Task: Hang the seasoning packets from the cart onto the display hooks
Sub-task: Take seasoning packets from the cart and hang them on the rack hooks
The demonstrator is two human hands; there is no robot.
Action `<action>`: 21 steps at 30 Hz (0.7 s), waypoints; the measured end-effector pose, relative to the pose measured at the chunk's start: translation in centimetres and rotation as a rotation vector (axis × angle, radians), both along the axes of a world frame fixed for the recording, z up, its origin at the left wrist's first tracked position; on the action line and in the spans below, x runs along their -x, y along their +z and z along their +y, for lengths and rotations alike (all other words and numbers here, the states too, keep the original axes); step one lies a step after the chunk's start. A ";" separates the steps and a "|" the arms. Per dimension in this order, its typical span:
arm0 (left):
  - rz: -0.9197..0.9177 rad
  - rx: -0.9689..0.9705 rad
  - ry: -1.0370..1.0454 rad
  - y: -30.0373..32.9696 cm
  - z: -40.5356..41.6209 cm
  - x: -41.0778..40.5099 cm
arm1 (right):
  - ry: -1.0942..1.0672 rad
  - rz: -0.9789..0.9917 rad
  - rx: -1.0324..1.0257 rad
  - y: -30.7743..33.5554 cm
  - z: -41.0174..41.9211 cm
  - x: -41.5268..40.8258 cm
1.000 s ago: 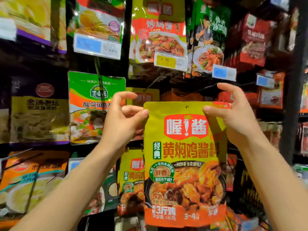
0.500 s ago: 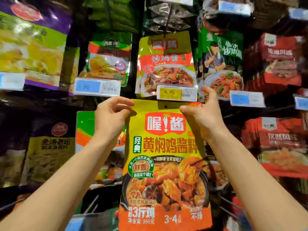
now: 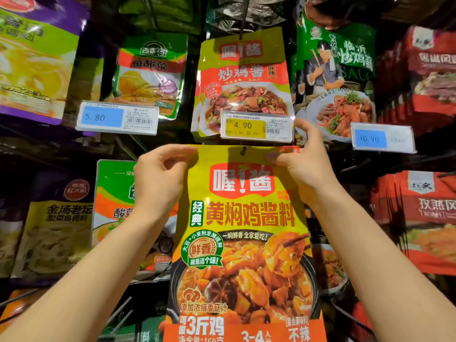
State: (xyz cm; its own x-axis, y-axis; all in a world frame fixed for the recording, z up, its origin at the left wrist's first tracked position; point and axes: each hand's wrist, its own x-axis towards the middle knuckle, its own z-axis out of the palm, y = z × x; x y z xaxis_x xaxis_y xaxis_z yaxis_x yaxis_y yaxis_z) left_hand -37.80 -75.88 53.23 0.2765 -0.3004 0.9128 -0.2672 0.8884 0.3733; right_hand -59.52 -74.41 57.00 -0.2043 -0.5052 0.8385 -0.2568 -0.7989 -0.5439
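A dark display rack [image 3: 318,166] fills the scene, its hooks carrying rows of hanging packets. High in the middle hangs a yellow and red packet [image 3: 243,77] with a yellow price tag [image 3: 256,127] at its foot. To its left hangs a green packet [image 3: 150,72] above a blue price tag [image 3: 117,117]; to its right a dark green packet [image 3: 336,70], then red packets [image 3: 430,70] at the far right.

Lifted higher up the rack than before, the yellow packet [image 3: 243,233], its top now just under the yellow price tag [image 3: 256,126].
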 end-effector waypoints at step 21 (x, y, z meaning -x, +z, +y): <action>-0.516 -0.536 0.033 -5.6 1.7 -0.6 | -0.540 0.505 0.104 -10.6 4.2 0.7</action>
State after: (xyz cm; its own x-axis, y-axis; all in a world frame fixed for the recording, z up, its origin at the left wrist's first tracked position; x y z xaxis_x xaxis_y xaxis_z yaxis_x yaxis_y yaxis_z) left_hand -37.15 -74.20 47.60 -0.1310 -0.7399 0.6598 -0.5496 0.6081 0.5728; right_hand -60.22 -70.18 46.38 0.0212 -0.3564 0.9341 -0.8264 -0.5321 -0.1843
